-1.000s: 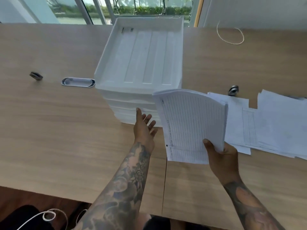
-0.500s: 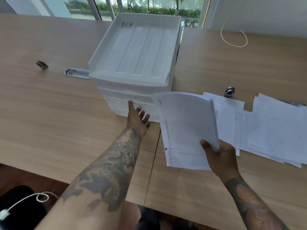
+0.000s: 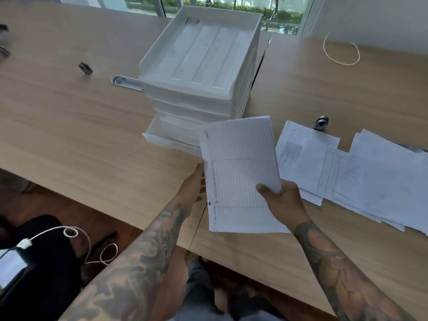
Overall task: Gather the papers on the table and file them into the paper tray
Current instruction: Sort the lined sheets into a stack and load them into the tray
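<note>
Filing step: my right hand (image 3: 281,200) pinches the sheets (image 3: 240,172), left hand (image 3: 193,184) relaxed alongside; next, slide them into the open drawer (image 3: 162,137).

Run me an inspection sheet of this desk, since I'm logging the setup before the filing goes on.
Surface: wooden table, a seam down its middle.
Job's things: white paper tray stack, bottom drawer pulled out; lined sheets in hand; loose papers spread at right.
Clutter: binder clips, rubber band.
Grippers: right hand grips the sheets; left hand at their left edge, grip unclear.
Cables: white cable below the table edge; grommet.
Surroundings: window, greenery outside.
</note>
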